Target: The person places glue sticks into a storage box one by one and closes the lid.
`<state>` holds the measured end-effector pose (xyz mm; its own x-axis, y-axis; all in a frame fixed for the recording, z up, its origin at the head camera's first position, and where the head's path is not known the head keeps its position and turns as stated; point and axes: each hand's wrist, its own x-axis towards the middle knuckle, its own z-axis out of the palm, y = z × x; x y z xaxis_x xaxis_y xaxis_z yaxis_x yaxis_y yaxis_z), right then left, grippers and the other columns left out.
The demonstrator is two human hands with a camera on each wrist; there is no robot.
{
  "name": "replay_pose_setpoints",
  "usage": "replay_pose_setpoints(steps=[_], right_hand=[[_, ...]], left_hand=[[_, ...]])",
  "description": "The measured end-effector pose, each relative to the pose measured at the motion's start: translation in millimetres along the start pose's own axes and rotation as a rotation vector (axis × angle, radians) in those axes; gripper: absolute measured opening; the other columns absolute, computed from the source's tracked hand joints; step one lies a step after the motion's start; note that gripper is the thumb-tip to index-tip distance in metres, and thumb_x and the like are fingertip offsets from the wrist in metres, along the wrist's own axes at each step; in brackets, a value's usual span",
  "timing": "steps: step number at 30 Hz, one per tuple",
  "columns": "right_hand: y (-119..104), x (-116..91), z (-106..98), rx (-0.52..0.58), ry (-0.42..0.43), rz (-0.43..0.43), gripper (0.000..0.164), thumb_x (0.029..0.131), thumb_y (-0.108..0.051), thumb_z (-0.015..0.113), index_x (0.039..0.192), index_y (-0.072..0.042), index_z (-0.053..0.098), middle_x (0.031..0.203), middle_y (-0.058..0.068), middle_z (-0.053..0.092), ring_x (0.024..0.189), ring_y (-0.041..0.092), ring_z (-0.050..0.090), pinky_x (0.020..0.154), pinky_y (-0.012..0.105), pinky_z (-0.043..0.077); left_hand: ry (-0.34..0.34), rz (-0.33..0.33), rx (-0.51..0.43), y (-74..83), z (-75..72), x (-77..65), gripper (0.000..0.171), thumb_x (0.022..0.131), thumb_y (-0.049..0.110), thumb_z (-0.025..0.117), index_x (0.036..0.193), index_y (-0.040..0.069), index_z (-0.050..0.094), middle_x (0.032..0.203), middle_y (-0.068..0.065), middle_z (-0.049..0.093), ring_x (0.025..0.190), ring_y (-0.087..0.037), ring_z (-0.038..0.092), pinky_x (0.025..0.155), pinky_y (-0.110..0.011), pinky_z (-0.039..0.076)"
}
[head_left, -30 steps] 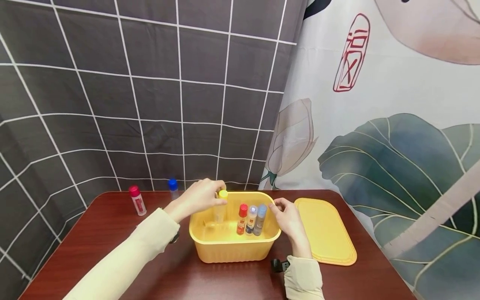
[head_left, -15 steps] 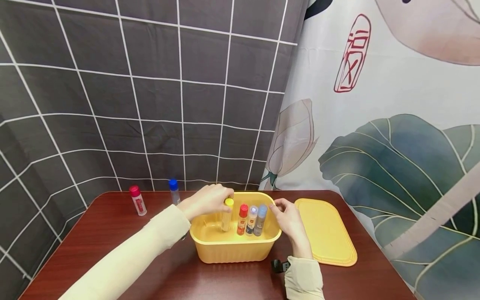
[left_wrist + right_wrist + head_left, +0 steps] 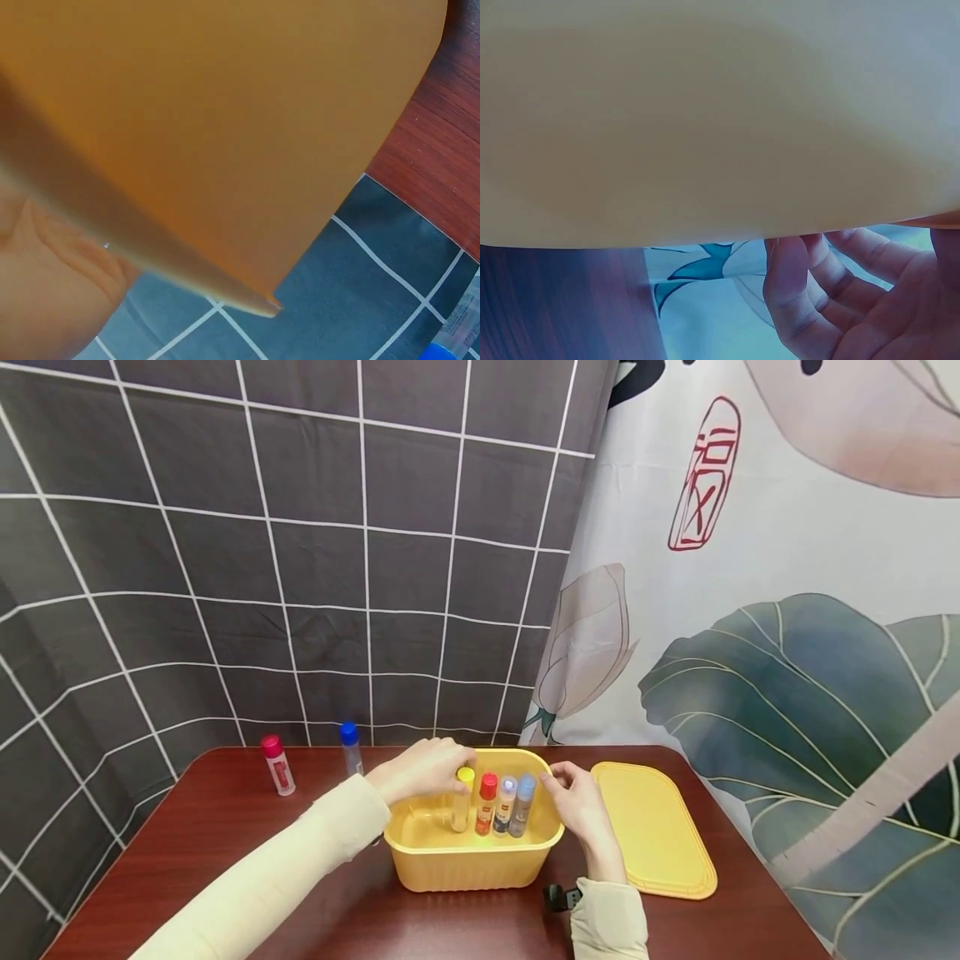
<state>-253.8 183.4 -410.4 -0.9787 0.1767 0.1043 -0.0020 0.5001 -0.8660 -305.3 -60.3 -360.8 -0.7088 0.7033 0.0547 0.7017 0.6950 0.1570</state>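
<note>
In the head view, my left hand [image 3: 426, 772] reaches over the left side of a yellow plastic bin [image 3: 468, 868]. Its fingers pinch a glue stick with a yellow cap [image 3: 465, 776], held upright inside. Just right of it stand a red-capped glue stick [image 3: 486, 806], a pale-capped one [image 3: 506, 806] and a light-blue-capped one [image 3: 522, 806], side by side. My right hand [image 3: 583, 802] grips the bin's right rim. The right wrist view has the bin wall [image 3: 705, 135] across it, with thumb and fingers at its edge. The bin wall [image 3: 225, 135] hides the left fingertips in the left wrist view.
Left of the bin, a glue stick with a dark pink cap [image 3: 278, 766] and a blue-capped one [image 3: 350, 748] stand on the reddish-brown table [image 3: 480, 931]. A flat yellow lid [image 3: 656, 831] lies to the right. Grey gridded cloth [image 3: 300, 560] hangs behind.
My left hand has moved right, bringing the yellow-capped glue stick close beside the red-capped one inside the bin. My right hand stays on the rim.
</note>
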Motion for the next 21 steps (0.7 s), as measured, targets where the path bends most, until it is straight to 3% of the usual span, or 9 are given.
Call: replay_pose_setpoints(steps=[14, 21], right_hand=[[0.6, -0.1, -1.1, -0.005, 0.003, 0.003, 0.018, 0.095, -0.015, 0.063, 0.105, 0.000, 0.066, 0.083, 0.010, 0.059, 0.074, 0.022, 0.055, 0.062, 0.029, 0.047], [0.4, 0.6, -0.6, 0.004, 0.006, 0.011, 0.018, 0.096, -0.015, 0.063, 0.105, 0.000, 0.066, 0.085, 0.014, 0.060, 0.075, 0.024, 0.056, 0.061, 0.029, 0.048]], left_hand=[[-0.043, -0.005, -0.059, 5.0, 4.2, 1.8, 0.022, 0.082, 0.028, 0.080, 0.097, 0.020, 0.066, 0.085, 0.009, 0.064, 0.075, -0.011, 0.058, 0.071, -0.032, 0.053], [-0.048, 0.025, -0.102, 1.9, 7.7, 3.8, 0.020, 0.082, 0.023, 0.080, 0.096, 0.017, 0.066, 0.082, 0.009, 0.064, 0.073, -0.010, 0.059, 0.074, -0.028, 0.053]])
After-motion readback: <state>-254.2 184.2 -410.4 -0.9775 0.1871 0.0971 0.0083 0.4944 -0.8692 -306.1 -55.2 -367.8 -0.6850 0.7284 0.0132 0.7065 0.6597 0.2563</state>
